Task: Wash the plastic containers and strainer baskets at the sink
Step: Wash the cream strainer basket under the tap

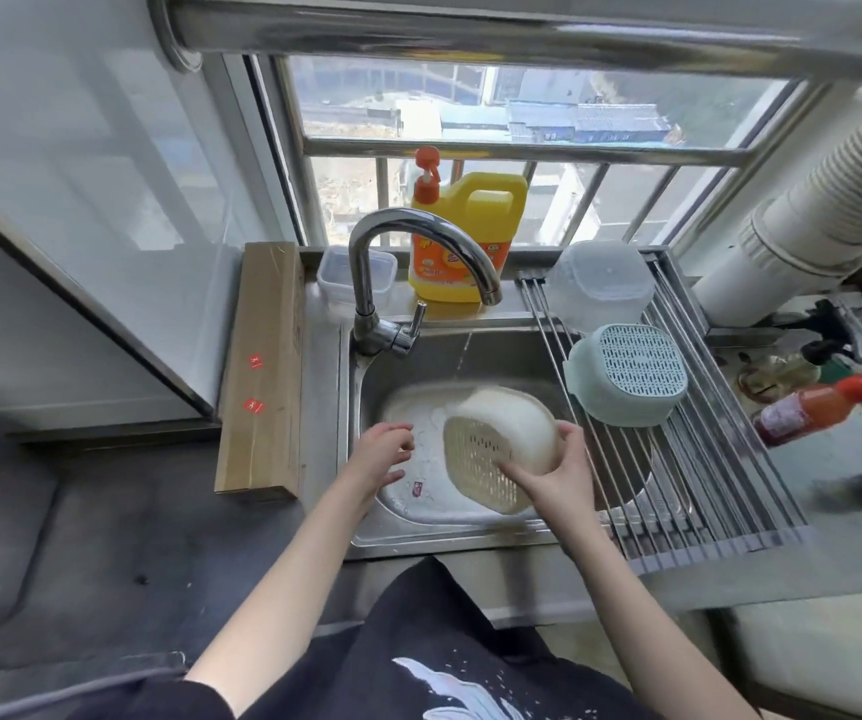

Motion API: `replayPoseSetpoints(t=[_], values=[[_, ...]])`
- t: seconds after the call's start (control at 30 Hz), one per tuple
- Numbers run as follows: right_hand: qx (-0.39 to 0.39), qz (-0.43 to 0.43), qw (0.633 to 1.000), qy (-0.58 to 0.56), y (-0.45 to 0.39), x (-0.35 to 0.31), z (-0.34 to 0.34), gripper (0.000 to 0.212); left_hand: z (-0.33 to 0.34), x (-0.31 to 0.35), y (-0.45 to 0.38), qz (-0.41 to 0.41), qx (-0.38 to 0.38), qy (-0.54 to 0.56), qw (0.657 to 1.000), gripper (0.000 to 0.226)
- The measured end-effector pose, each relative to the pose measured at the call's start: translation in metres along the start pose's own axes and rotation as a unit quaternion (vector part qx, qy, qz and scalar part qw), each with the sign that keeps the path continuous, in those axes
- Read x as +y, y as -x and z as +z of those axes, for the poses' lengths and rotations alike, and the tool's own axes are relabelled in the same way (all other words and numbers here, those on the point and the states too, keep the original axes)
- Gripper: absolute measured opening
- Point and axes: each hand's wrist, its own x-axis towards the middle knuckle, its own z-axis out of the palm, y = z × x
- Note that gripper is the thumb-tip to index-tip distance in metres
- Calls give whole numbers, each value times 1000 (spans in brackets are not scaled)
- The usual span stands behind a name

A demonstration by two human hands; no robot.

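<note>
A cream strainer basket [486, 459] is tilted on its side over the steel sink [470, 356], blurred as if moving. My right hand [553, 480] grips its right rim, thumb over the edge and fingers across the perforated base. My left hand [385, 452] hovers beside the basket with loosely curled fingers, holding nothing. Under the basket a clear plastic container [418, 491] lies in the sink. A teal strainer basket [626, 376] and a clear container [600, 288] sit upside down on the drying rack [704, 491].
The faucet [408, 241] arches over the sink's back. A yellow detergent jug [465, 236] and a small lidded clear box [356, 272] stand behind it. A cardboard box [262, 366] lies along the left. A red sauce bottle [823, 407] lies at right.
</note>
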Motion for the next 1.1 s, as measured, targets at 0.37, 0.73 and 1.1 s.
replayPoseSetpoints(t=[0.37, 0.73, 1.1], values=[[-83, 357, 886, -284, -6, -16, -11, 66, 17, 5, 5, -61, -84, 87, 991, 51], [-93, 486, 717, -491, 11, 0, 7, 29, 37, 43, 0, -102, -63, 199, 973, 20], [-13, 377, 878, -295, 0, -6, -9, 11, 11, 21, -3, -173, -157, 139, 962, 48]])
